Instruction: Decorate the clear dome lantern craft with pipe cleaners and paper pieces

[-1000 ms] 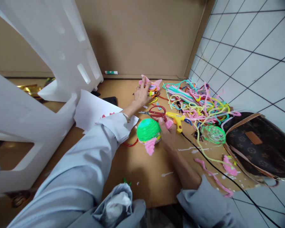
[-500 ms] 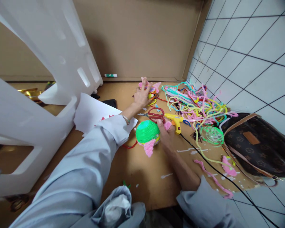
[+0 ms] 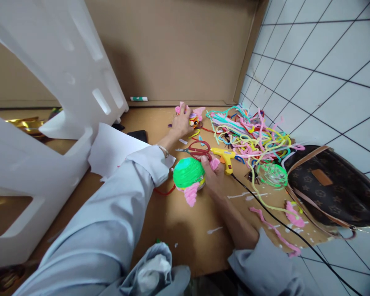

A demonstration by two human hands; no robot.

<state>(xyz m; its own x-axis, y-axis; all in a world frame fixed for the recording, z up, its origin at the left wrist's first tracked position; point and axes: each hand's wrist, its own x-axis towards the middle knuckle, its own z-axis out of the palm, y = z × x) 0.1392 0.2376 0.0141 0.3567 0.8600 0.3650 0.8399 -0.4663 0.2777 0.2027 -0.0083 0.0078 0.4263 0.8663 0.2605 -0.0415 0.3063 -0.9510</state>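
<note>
My left hand [image 3: 181,123] reaches to the back of the table. Its fingers are closed over a small pink and orange fuzzy craft figure [image 3: 195,120] with a black-and-white eye; the hand hides part of it. My right hand [image 3: 214,176] grips the right side of a ball craft [image 3: 188,172], bright green on top with pink fuzzy fins. Its thumb is by the pink fin on that side. Just above the ball lie red-handled scissors [image 3: 200,149], blades to the left. A yellow glue gun [image 3: 225,157] rests right of them.
A heap of coloured pipe cleaners [image 3: 253,133] lies at the back right, with a brown handbag [image 3: 336,187] beside it. A black cord [image 3: 274,218] runs to the lower right. White paper [image 3: 111,144] lies left, near a white plastic panel [image 3: 80,61]. A green-and-white marker [image 3: 139,99] is at the back.
The view has shifted slightly. My left hand's fingers have drawn in around the small figure. My right hand stays at the green ball.
</note>
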